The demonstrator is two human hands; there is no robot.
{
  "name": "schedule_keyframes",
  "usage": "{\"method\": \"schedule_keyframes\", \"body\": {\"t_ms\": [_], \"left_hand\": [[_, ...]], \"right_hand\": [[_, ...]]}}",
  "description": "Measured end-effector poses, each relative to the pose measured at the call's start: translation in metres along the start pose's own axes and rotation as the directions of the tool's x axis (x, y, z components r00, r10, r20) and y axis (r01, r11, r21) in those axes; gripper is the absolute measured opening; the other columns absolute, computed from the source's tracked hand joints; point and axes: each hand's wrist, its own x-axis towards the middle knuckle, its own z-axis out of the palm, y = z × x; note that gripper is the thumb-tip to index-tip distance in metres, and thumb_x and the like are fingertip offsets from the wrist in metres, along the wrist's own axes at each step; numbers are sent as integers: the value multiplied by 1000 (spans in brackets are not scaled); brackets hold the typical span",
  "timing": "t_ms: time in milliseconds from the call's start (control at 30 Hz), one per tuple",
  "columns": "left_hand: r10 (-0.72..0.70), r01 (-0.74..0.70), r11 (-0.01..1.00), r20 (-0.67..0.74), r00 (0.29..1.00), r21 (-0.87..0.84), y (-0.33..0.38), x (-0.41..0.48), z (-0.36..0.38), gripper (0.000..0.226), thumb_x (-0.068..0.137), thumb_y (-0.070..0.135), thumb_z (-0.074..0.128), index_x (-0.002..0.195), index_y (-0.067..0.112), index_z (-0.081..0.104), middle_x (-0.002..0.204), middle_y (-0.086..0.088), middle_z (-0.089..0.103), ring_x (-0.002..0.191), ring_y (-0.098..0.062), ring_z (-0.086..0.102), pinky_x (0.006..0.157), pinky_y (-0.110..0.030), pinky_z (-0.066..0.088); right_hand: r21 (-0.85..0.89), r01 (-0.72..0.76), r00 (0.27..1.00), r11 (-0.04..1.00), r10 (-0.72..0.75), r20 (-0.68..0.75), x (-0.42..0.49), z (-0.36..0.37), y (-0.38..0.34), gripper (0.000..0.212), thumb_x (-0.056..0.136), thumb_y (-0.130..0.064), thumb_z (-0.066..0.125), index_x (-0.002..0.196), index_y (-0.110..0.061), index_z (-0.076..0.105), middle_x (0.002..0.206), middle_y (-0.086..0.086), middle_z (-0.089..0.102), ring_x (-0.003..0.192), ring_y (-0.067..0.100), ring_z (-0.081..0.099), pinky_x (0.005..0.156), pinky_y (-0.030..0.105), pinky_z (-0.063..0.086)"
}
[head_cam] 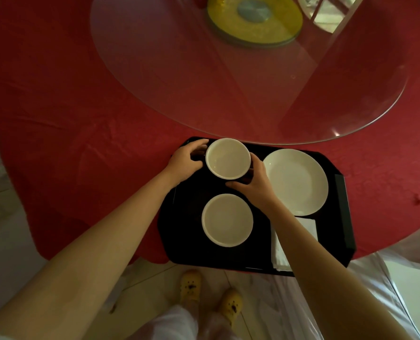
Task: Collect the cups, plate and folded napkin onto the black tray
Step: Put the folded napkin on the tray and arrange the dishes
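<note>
A black tray (186,217) lies at the near edge of the red table. On its far left part stands a white cup (227,158). My left hand (185,160) curls around the cup's left side and my right hand (255,182) cups its right and near side. A second white cup (227,220) stands on the tray nearer to me. A white plate (296,181) rests on the tray's right part. A folded white napkin (309,227) lies at the tray's near right, partly hidden under my right forearm.
A red cloth (81,106) covers the round table. A large glass turntable (228,82) sits just beyond the tray, with a yellow disc (255,20) at its centre. Below the table edge are a pale floor and yellow slippers (191,283).
</note>
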Motion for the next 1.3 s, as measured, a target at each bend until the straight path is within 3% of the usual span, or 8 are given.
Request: {"method": "schedule_keyframes", "body": {"t_ms": [100, 267, 667, 833, 967, 1067, 1167, 1300], "left_hand": [[-31, 47, 994, -165, 986, 96, -6, -4, 4, 46, 80, 2, 62, 124, 12, 56, 122, -9, 64, 113, -20, 59, 100, -35, 47], [-41, 79, 990, -292, 956, 120, -8, -8, 9, 30, 82, 7, 64, 112, 10, 65, 111, -9, 70, 102, -18, 64, 86, -23, 48], [-93, 111, 990, -194, 977, 83, 1, -22, 7, 48, 82, 2, 63, 128, 10, 52, 123, -12, 63, 109, -22, 62, 90, -24, 44], [-133, 137, 983, -41, 990, 124, -13, -83, -6, 44, 88, 1, 54, 129, 15, 51, 123, -7, 63, 106, -14, 62, 92, -27, 47], [-154, 145, 979, 54, 987, 141, -16, -127, 3, 49, 86, -6, 53, 130, 14, 50, 129, -7, 59, 114, -10, 56, 98, -24, 42], [-136, 122, 974, 63, 989, 193, -12, -140, 16, 46, 86, 1, 58, 129, 16, 52, 133, -2, 56, 114, -1, 46, 95, -17, 38], [-113, 116, 974, -25, 993, 197, -7, -144, 25, 40, 86, 6, 61, 125, 13, 56, 130, -5, 58, 112, -3, 49, 93, -15, 38], [-100, 118, 963, -84, 991, 241, -2, -147, 32, 36, 87, 9, 61, 123, 11, 58, 127, -6, 61, 117, -14, 54, 91, -16, 37]], "right_hand": [[-13, 0, 1000, 1000, 0, -16, -1, 1, 2, 87, 62, -23, 83, 134, -23, 34, 133, 3, 40, 121, 18, 45, 102, 41, 45], [5, 15, 999, 1000, -15, -45, -4, 1, 3, 85, 63, -23, 83, 133, -23, 35, 130, -2, 40, 118, 16, 47, 96, 30, 46], [49, -58, 997, 997, 55, 60, -9, -11, -3, 85, 74, -12, 74, 142, -22, 24, 137, 0, 37, 122, 16, 44, 102, 34, 41], [105, -120, 989, 987, 110, 94, -39, -28, -7, 48, 90, -9, 55, 135, -21, 43, 128, -2, 57, 116, 9, 54, 93, 21, 41], [62, -224, 963, 973, 211, 168, -75, -30, 6, 39, 95, -20, 47, 134, -17, 46, 136, 0, 53, 122, 9, 48, 103, 26, 36], [73, -268, 944, 961, 246, 220, -92, -25, 13, 29, 96, -23, 43, 119, -34, 58, 121, -2, 63, 114, 13, 57, 102, 37, 45], [144, -276, 941, 950, 237, 241, -100, -20, 16, 35, 97, -22, 43, 99, -54, 56, 108, -14, 66, 99, 3, 63, 88, 26, 53], [163, -266, 946, 950, 225, 232, -103, -21, 15, 39, 96, -19, 44, 96, -57, 56, 101, -21, 64, 95, 1, 64, 80, 19, 55]]}}
